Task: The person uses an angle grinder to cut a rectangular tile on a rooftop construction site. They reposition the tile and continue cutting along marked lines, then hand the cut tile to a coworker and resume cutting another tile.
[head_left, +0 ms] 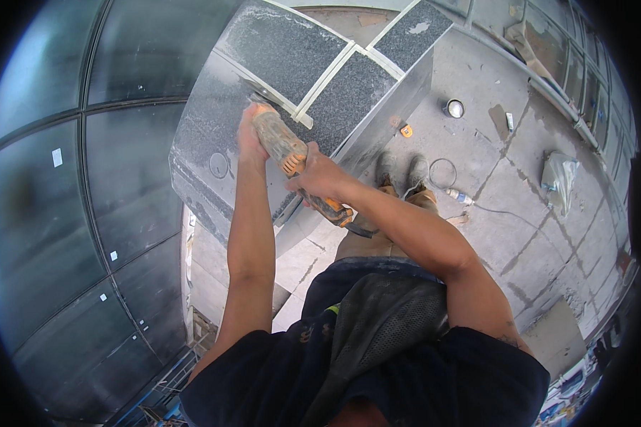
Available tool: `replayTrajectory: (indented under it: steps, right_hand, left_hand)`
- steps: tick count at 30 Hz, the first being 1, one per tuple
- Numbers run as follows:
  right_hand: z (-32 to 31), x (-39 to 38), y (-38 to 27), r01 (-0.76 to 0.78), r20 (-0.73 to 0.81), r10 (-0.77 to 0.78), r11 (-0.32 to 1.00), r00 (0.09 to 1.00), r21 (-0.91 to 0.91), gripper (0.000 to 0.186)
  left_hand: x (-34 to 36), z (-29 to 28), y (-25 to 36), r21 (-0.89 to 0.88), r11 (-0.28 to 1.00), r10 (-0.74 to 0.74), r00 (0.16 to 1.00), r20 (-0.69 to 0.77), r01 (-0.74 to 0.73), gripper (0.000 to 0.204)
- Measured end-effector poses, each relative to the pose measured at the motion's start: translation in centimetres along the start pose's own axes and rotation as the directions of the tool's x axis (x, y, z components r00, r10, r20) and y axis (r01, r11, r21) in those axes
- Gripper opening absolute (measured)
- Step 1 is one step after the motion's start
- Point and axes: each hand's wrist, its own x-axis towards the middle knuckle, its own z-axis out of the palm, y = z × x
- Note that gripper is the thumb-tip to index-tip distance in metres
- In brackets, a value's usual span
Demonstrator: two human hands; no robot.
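A dusty orange angle grinder lies across both my hands, over a dark speckled stone slab. My left hand is wrapped round its front end, close to the slab. Farther back, my right hand grips the rear of the body. The grinder's head reaches the slab beside a pale strip; its disc is mostly hidden. Grey dust coats the slab's near left part, where a round outline shows. Other pale strips divide the darker areas.
Dark glass panels rise along the left. On the paved floor to the right are an open can, an orange tape measure, a cable connector with its cord and a clear plastic bag. My boots stand beside the slab.
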Motion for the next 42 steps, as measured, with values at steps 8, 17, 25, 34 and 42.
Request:
replayTrajectory:
  steps: [8,17,25,34,42]
  right_hand:
    - [0.0,-1.5,-0.4,-0.007,0.012,0.007,1.0,1.0,0.01,0.057]
    - [0.1,0.0,-1.2,-0.04,0.045,0.038,0.997,0.998,0.065,0.059]
    - [0.3,1.1,-1.8,-0.065,0.053,0.06,0.993,0.997,0.095,0.061]
    - [0.5,1.1,-1.9,-0.069,0.049,0.065,0.993,0.997,0.098,0.056]
    - [0.5,0.4,-0.5,-0.035,0.037,0.032,0.995,0.999,0.096,0.058]
  left_hand:
    - [-0.2,-0.6,-0.7,0.031,1.0,-0.003,1.0,0.024,0.002,0.048]
    - [-0.2,0.4,0.8,0.023,0.999,-0.039,0.998,0.04,0.038,0.036]
    - [0.8,0.3,1.5,0.047,0.997,-0.062,0.998,-0.002,0.062,0.037]
    - [1.0,-0.1,1.5,0.038,0.997,-0.07,0.997,0.006,0.07,0.038]
    - [-0.3,0.3,0.7,0.043,0.998,-0.051,0.999,0.014,0.051,0.038]
